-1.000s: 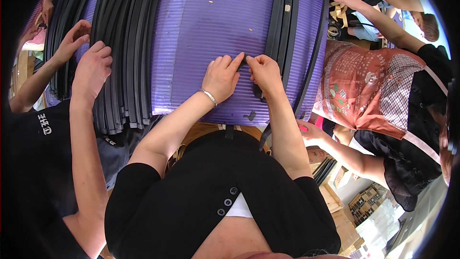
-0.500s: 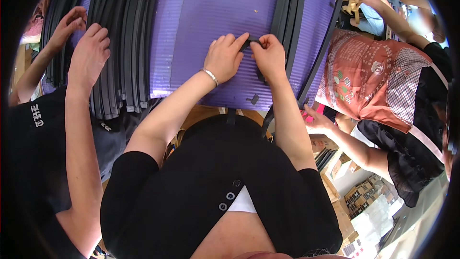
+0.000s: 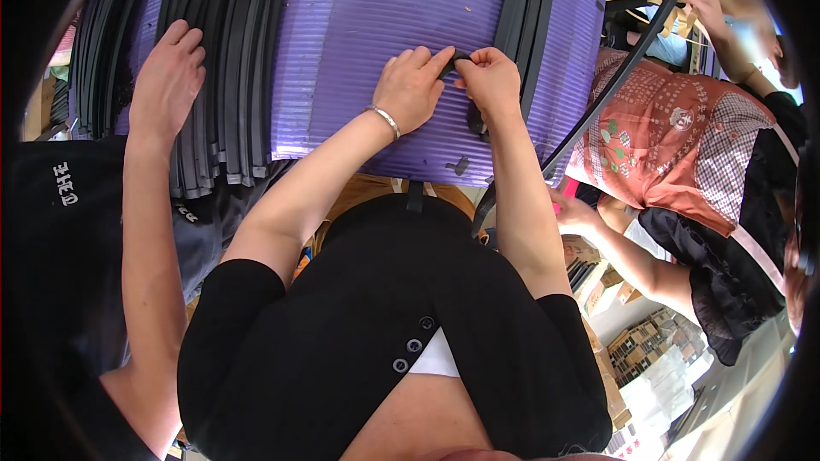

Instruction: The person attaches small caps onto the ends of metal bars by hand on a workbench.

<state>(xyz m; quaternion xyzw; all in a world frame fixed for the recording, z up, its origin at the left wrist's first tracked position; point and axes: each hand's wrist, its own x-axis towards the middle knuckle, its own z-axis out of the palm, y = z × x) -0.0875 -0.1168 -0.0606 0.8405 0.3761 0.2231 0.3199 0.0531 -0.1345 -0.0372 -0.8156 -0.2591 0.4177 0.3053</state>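
Note:
Over the purple corrugated table cover (image 3: 359, 26), my left hand (image 3: 412, 90) and my right hand (image 3: 493, 84) meet at the end of a black strip (image 3: 458, 60). Fingers of both hands are closed on it, thumb tips close together. Part of a black length shows below my right palm and hangs past the near edge beside my right forearm; whether it is the same strip I cannot tell. Between my wrists, nearer the edge, lies a small black scrap (image 3: 458, 166). A bracelet circles my left wrist.
Many long black strips (image 3: 231, 60) lie in rows at left, under a co-worker's hand (image 3: 169, 81). Another bundle of strips (image 3: 523, 26) lies right of my hands. At the right, a co-worker in a red apron (image 3: 666, 137) holds a long black strip (image 3: 623, 77) slantwise.
The right co-worker has swung the long strip up and outward from the table. One hand of the left co-worker has gone from sight. My hands stay together on the strip, barely shifted.

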